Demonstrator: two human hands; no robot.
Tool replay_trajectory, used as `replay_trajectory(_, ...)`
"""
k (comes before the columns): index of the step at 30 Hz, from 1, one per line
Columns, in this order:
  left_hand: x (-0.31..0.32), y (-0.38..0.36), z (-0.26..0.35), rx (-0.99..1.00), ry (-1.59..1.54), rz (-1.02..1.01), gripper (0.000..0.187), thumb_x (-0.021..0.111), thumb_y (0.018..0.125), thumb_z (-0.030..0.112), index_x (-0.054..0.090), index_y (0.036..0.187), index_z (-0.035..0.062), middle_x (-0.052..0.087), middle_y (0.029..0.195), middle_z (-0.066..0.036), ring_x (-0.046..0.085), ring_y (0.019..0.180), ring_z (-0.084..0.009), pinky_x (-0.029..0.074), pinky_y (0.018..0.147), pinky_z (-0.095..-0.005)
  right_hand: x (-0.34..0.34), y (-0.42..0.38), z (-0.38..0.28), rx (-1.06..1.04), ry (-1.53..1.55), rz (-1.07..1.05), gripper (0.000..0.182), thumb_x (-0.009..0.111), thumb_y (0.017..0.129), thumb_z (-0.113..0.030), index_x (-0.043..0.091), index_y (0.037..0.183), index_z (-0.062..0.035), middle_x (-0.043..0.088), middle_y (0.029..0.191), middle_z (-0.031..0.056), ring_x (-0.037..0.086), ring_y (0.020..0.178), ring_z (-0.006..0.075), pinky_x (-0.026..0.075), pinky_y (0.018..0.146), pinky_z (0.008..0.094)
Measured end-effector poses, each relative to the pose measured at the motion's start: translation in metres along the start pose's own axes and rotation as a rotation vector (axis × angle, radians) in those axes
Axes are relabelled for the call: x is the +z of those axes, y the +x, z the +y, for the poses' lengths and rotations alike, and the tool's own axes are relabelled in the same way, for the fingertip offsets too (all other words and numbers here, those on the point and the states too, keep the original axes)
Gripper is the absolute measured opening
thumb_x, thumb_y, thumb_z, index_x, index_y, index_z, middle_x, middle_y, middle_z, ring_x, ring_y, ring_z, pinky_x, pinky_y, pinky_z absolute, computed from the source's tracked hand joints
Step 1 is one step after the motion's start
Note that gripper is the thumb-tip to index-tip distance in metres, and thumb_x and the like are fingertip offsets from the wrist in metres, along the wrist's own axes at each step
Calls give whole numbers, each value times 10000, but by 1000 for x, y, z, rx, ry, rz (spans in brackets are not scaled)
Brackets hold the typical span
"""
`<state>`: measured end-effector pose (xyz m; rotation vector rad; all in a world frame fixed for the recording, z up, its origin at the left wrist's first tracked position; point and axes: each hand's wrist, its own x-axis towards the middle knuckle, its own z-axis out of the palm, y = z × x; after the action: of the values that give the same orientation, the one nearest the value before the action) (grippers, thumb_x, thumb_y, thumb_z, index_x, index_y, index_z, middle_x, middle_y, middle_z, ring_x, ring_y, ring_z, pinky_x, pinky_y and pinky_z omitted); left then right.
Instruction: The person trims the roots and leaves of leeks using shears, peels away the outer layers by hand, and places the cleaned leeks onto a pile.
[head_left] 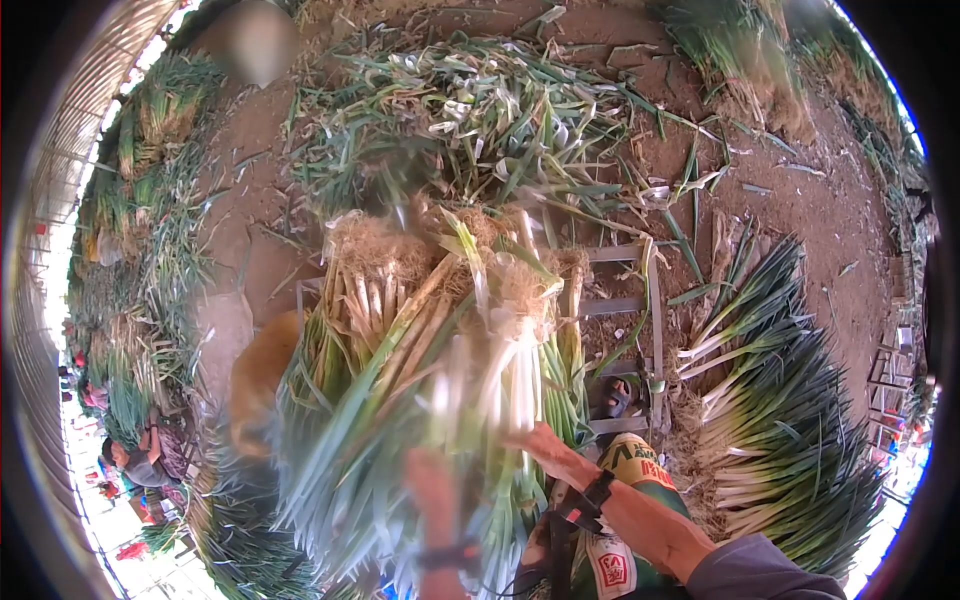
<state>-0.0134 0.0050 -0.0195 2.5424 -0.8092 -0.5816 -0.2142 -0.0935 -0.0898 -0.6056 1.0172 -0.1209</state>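
Observation:
A big heap of long green onions (385,285) lies in front of me, roots pointing away and green leaves toward me. My left hand (430,480) is over the leaves, smeared by motion, so its fingers cannot be made out. Close to the white stalks at the right of the heap, my right hand (540,450) has its fingers closed across green onion stalks (522,385). Dark bands circle both wrists. Some stalks near the hands are blurred.
A metal rack (655,330) supports the heap. Trimmed leaves (470,110) are piled on the dirt floor beyond. To the right lies a row of cleaned green onions (770,430). A tan rounded object (262,375) is at left. Another person (140,460) is at far left.

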Motion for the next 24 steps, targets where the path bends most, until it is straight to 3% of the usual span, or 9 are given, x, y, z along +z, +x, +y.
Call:
replay_trajectory(2, -21, 25, -23, -277, -547, -102, 209, 718, 866, 121, 626, 1031, 31, 640, 815, -59, 664, 745, -239, 557, 650, -388, 1, 1, 3, -11, -36, 18, 424, 765, 884, -331, 718, 1048, 57, 695, 1019, 186, 655, 990, 256, 492, 928, 378)
replay_trajectory(5, -91, 63, 47, -61, -763, 72, 361, 675, 919, 196, 574, 1214, 12, 651, 1092, -127, 654, 1016, -271, 559, 881, -433, 3, -4, 2, -88, 44, -24, 394, 756, 897, -322, 719, 1061, 35, 698, 1020, 175, 655, 988, 237, 494, 922, 387)
replay_trajectory(8, -120, 84, 90, 82, -850, 253, 557, 654, 930, 258, 483, 1402, 16, 562, 1352, -142, 570, 1217, -314, 485, 1028, -473, 3, -9, -3, -73, 140, -51, 273, 764, 833, -213, 728, 1024, -20, 717, 927, 97, 615, 782, 164, 462, 675, 339)
replay_trajectory(11, -85, 69, 39, -35, -624, 15, 581, 704, 900, 299, 531, 1388, 34, 614, 1325, -161, 618, 1169, -301, 532, 902, -442, 5, -9, -4, -90, 186, -23, 259, 760, 833, -204, 720, 1018, -28, 716, 913, 80, 613, 744, 155, 453, 623, 319)
replay_trajectory(13, -31, 48, -14, 169, 0, -217, 435, 746, 861, 282, 660, 1192, 15, 697, 1140, -198, 685, 1021, -282, 542, 794, -409, 6, -5, 1, -119, 201, -2, 252, 763, 829, -204, 715, 1012, -37, 711, 891, 71, 611, 729, 150, 443, 598, 313)
replay_trajectory(14, -4, 34, -35, 181, 88, -243, 371, 754, 843, 261, 684, 1104, 7, 705, 1045, -203, 691, 956, -297, 538, 786, -409, 6, -3, 4, -131, 208, 7, 250, 765, 827, -204, 712, 1009, -42, 708, 880, 67, 609, 722, 147, 437, 586, 310)
replay_trajectory(15, 14, 23, -44, 190, 176, -267, 312, 763, 825, 240, 709, 1016, -1, 713, 949, -208, 696, 890, -312, 533, 778, -410, 5, -1, 7, -94, 210, -20, 272, 768, 846, -233, 716, 1017, -28, 707, 922, 90, 625, 793, 164, 450, 694, 326)
replay_trajectory(17, 18, 12, -34, 192, 217, -289, 307, 772, 809, 222, 709, 1012, 0, 707, 944, -211, 687, 852, -338, 526, 773, -434, 0, 0, 5, -19, 206, -76, 331, 774, 883, -291, 723, 1033, 0, 706, 1005, 137, 657, 935, 198, 477, 909, 359)
replay_trajectory(24, -24, 14, 17, 139, 21, -74, 270, 682, 856, 177, 661, 1036, -24, 686, 919, -210, 662, 823, -366, 513, 786, -464, 6, -10, -6, -11, 288, -67, 297, 768, 879, -272, 724, 1014, -11, 708, 1012, 145, 668, 894, 216, 494, 849, 358)
